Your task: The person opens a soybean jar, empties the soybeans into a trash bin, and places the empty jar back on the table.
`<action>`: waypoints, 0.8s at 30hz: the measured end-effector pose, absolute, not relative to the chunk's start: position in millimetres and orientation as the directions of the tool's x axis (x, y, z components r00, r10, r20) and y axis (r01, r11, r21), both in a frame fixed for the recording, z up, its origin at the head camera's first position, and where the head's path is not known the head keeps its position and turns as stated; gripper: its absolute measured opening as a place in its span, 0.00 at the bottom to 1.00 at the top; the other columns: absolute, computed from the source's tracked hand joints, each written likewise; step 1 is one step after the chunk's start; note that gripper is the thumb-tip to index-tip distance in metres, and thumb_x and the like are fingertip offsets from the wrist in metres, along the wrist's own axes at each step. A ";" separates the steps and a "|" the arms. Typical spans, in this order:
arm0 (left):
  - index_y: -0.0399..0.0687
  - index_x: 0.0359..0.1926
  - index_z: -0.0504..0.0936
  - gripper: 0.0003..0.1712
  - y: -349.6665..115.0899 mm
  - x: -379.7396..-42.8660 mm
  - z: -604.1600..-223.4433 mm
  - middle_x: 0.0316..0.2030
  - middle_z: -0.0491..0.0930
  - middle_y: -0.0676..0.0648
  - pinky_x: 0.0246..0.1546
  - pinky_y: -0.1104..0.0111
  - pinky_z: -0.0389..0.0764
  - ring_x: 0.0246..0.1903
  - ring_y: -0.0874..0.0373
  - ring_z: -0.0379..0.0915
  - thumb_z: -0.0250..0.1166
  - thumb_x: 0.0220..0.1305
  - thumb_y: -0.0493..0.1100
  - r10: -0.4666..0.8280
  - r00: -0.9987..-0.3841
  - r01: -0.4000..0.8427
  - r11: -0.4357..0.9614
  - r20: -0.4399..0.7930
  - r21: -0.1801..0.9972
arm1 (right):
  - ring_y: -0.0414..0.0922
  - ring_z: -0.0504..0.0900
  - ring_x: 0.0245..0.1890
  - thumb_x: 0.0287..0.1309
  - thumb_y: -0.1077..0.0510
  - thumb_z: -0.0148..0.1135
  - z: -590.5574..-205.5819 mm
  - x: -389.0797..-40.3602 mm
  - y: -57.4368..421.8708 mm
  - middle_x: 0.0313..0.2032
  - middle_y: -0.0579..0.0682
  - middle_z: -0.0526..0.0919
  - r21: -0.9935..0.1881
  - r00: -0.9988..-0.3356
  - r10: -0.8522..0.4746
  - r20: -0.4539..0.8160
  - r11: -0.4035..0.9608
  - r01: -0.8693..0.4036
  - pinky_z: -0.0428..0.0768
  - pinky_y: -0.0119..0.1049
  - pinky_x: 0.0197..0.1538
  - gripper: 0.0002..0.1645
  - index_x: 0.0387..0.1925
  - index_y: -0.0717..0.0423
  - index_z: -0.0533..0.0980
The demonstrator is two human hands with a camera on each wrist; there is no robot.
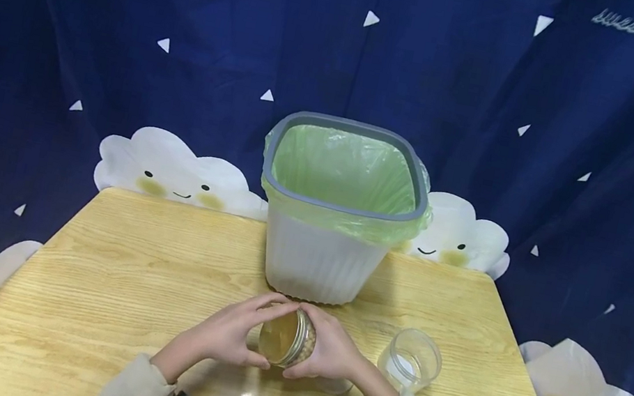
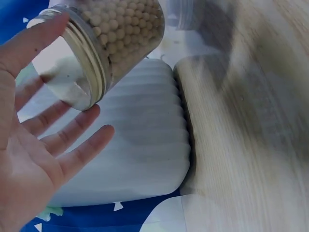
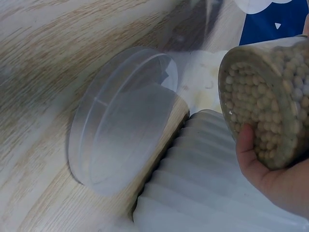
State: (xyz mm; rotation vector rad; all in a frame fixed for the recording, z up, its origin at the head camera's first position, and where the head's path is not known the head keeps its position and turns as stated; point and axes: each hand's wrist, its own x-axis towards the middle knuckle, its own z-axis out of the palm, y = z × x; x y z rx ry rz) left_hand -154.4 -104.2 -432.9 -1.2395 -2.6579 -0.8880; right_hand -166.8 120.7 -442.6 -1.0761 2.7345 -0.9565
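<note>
- Both hands were on the jar (image 1: 308, 341), held tipped on its side just in front of the white bin (image 1: 321, 262), gold lid (image 1: 277, 337) facing left, lots of little round beads (image 3: 253, 94) showing inside.
- My read: this was a lid grip, so the glass needed a firm hold from the right hand (image 1: 333, 348) while the left hand (image 1: 229, 333) did any twisting.
- I'd also have tilted the jar more upright before loosening anything, since beads could've spilled at that angle.
- A fuller wrap on the rim would've helped too, because fingertips alone might slip on smooth metal.
- Left fingers: opened wide in a curve, thumb (image 2: 36, 43) against the lid's edge, fingertips around the far side. The pinky (image 2: 89, 147) stuck out and looked clear of it.
- Right fingers: curved round the glass, thumb (image 3: 247, 145) pressed near the jar's base. The wrist view hid most of the others, so can't tell how tight they were.
- The clear tub (image 1: 411, 360) stood beside the right forearm, on the table (image 1: 152, 268).
</note>
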 end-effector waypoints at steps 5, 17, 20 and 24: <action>0.53 0.68 0.58 0.54 -105.4 -152.6 -432.2 0.59 0.63 0.50 0.51 0.57 0.70 0.55 0.53 0.64 0.74 0.39 0.56 0.643 -0.717 0.668 0.522 0.270 0.531 | 0.45 0.74 0.46 0.21 0.41 0.78 -443.0 -167.7 121.0 0.52 0.48 0.73 -0.565 -0.754 -0.633 0.178 0.561 -0.605 0.75 0.41 0.47 0.61 0.60 0.57 0.62; 0.57 0.67 0.59 0.55 -103.5 -155.7 -430.7 0.64 0.58 0.49 0.52 0.61 0.70 0.61 0.52 0.57 0.73 0.34 0.33 0.729 -0.593 0.793 0.452 0.343 0.409 | 0.45 0.74 0.48 0.20 0.43 0.79 -441.6 -168.2 122.2 0.53 0.50 0.73 -0.566 -0.748 -0.642 0.170 0.558 -0.607 0.74 0.41 0.48 0.61 0.61 0.57 0.62; 0.56 0.66 0.62 0.54 -103.0 -156.6 -431.2 0.61 0.61 0.50 0.53 0.61 0.69 0.59 0.54 0.60 0.75 0.33 0.37 0.718 -0.596 0.793 0.457 0.360 0.403 | 0.45 0.74 0.47 0.20 0.43 0.79 -442.4 -168.7 122.1 0.53 0.49 0.73 -0.562 -0.743 -0.646 0.175 0.554 -0.614 0.74 0.41 0.48 0.60 0.60 0.56 0.63; 0.55 0.65 0.62 0.55 -102.7 -156.1 -430.9 0.59 0.62 0.52 0.52 0.61 0.70 0.56 0.56 0.62 0.77 0.31 0.44 0.704 -0.622 0.773 0.483 0.343 0.413 | 0.45 0.74 0.47 0.20 0.42 0.78 -443.1 -168.0 121.8 0.52 0.49 0.73 -0.557 -0.741 -0.650 0.169 0.557 -0.616 0.74 0.41 0.47 0.60 0.60 0.56 0.63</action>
